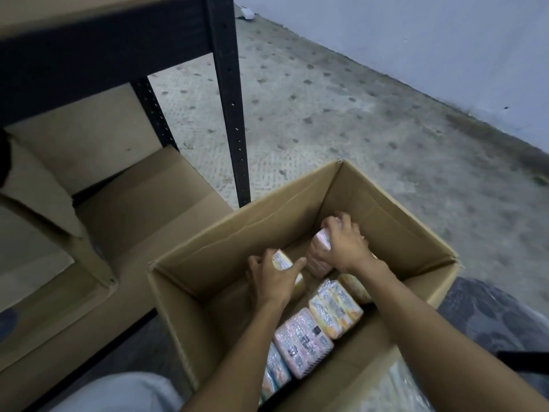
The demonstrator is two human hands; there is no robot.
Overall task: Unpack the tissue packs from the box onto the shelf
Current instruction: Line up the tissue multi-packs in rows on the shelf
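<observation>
An open cardboard box stands on the floor in front of me. Both my hands reach into it. My left hand grips a yellow-and-white tissue pack at the box's middle. My right hand grips a pink tissue pack a little farther in. More packs lie along the box's near right side: a yellow one, a pink one and a bluish one. The shelf, a black metal frame with brown boards, rises at the upper left.
A black shelf post stands just beyond the box's far left corner. The box's flaps spread out to the left beneath the shelf. Grey speckled floor runs to a pale wall at the right. My knee is at the bottom left.
</observation>
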